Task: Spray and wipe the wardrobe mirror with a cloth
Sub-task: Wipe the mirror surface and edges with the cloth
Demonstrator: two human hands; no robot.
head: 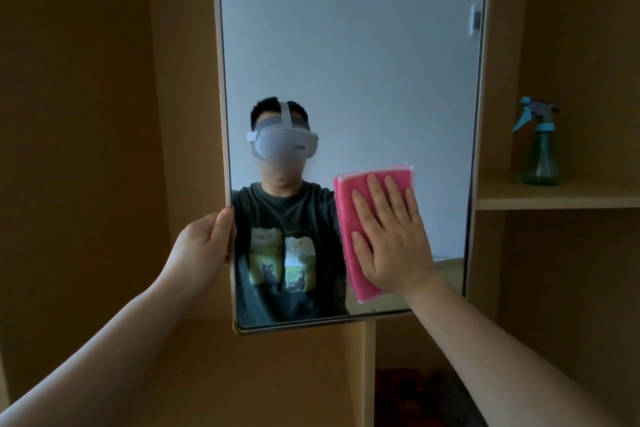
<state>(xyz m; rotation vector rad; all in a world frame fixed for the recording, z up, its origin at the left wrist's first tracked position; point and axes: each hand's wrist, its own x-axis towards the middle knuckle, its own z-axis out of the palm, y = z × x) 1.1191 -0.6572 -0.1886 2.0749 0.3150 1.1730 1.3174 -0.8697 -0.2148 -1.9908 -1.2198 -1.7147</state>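
Note:
A tall framed wardrobe mirror [349, 45] hangs in front of me, between wooden wardrobe panels. My left hand [204, 243] grips its left edge, thumb on the frame. My right hand [391, 236] lies flat, fingers spread, pressing a folded pink cloth [349, 204] against the lower right part of the glass. A green spray bottle [538, 146] with a blue trigger head stands on a shelf to the right of the mirror, apart from both hands.
The wooden shelf [557, 198] holding the bottle juts out at the right. Wardrobe panels [86, 114] flank the mirror. Below the mirror's lower edge is an open dark compartment [415, 388]. The glass reflects a person wearing a headset.

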